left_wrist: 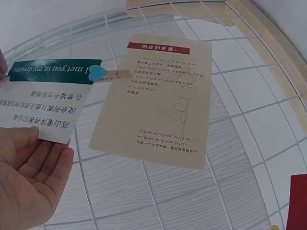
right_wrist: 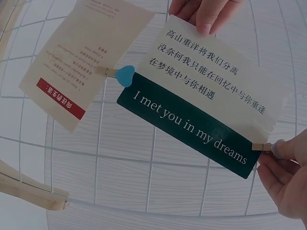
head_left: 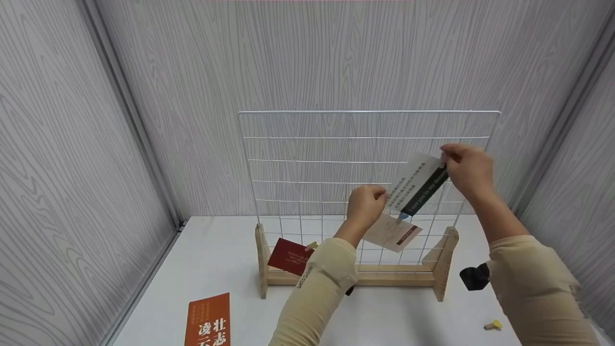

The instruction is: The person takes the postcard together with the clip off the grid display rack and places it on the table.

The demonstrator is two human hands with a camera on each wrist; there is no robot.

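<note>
A white-and-green card (head_left: 414, 179) reading "I met you in my dreams" is held slanted in front of a white wire grid (head_left: 298, 161). The left hand (head_left: 366, 206) pinches its edge between thumb and fingers. At the card's other end, the right hand (head_left: 468, 168) pinches a small wooden clothespin (right_wrist: 261, 146) whose jaws overlap the green corner. Beside the card, a cream card (left_wrist: 153, 105) with a red title strip hangs on the grid by a clothespin with a blue heart (right_wrist: 125, 75). That heart overlaps the green strip's near corner.
Wooden feet (head_left: 447, 264) hold the grid up on the white table (head_left: 211, 254). Low on its left hangs a dark red card (head_left: 288, 255) with a yellow clip (head_left: 312, 246). An orange card (head_left: 208, 319) lies at front left, a yellow clothespin (head_left: 493, 325) at front right.
</note>
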